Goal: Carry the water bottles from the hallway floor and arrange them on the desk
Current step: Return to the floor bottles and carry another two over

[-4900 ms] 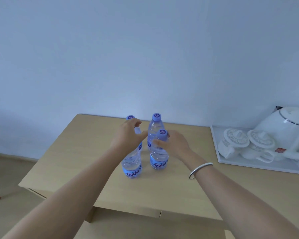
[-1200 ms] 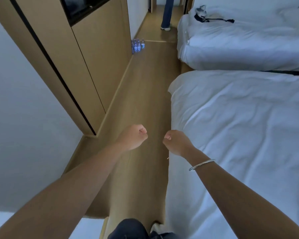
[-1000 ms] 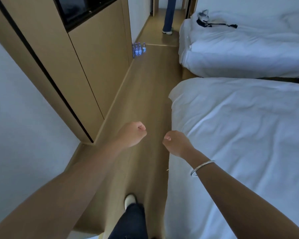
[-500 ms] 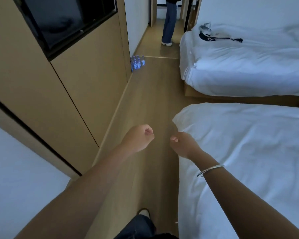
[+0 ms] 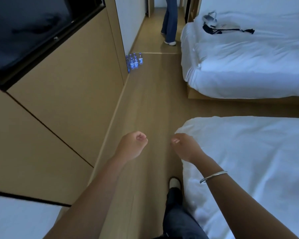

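At the far left a dark screen (image 5: 33,31) sits recessed in the tan wooden cabinet wall (image 5: 67,100), which runs along the left edge of the wooden floor (image 5: 145,100). Farther along that edge, at the far corner of the cabinet wall, a small cluster of water bottles (image 5: 134,61) with blue caps and blue labels stands upright on the floor, packed close together and touching or nearly touching the wall.

The left hand (image 5: 132,146) is held out over the floor, its fingers curled into a loose fist that holds nothing. Just beside it, the right hand (image 5: 186,146) hangs at the corner of the near white bed (image 5: 248,161), fingers curled inward and empty; a silver bangle (image 5: 213,176) circles that wrist. Below, the person's foot in a pale shoe (image 5: 174,182) rests on the floor next to the bed's edge.

Beyond the bottles another person's legs in blue jeans (image 5: 170,19) stand in the hallway. At the right, a second white bed (image 5: 248,66) carries a pale bag with a dark strap (image 5: 214,26).
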